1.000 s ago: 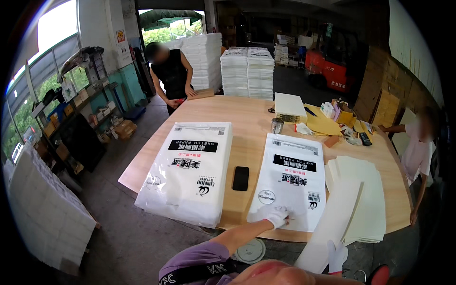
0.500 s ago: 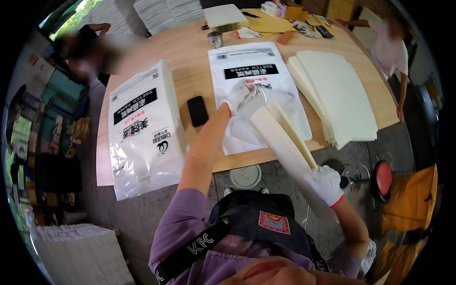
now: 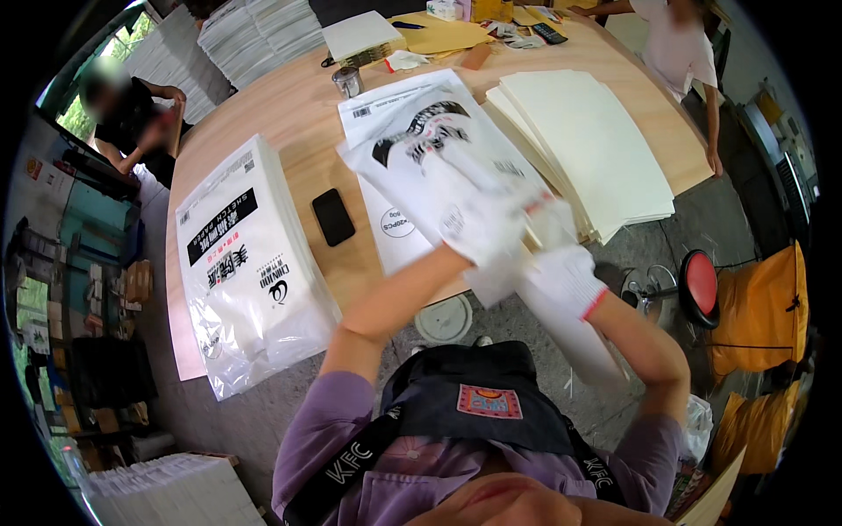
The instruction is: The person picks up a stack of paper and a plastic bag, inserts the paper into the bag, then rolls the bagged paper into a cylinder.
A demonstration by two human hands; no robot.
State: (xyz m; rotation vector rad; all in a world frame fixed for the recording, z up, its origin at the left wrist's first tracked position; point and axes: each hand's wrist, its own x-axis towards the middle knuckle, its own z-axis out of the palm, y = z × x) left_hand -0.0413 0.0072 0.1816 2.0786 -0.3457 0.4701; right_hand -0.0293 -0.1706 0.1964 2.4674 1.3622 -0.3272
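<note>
My left hand (image 3: 485,230), in a white glove smeared by motion, grips a clear printed plastic bag (image 3: 434,153) at its near end. The bag is lifted and bent over other white printed bags (image 3: 399,232) lying on the table. Close beside it, my right hand (image 3: 566,279), gloved in white with a red cuff, is closed around curled pale paper sheets (image 3: 583,342) that hang past the table's near edge. Blur hides how far the sheets reach into the bag. A stack of cream paper (image 3: 588,131) lies to the right.
A filled bag of paper (image 3: 232,254) lies at the left of the wooden table (image 3: 303,145), with a black phone (image 3: 332,217) beside it. A metal cup (image 3: 347,82) stands farther back. Two people are by the table's far sides. A red stool (image 3: 700,282) stands at right.
My hands have come together: the right moved up and left toward the left one, which moved right and nearer. The top bag has risen and bent. The view has shifted slightly.
</note>
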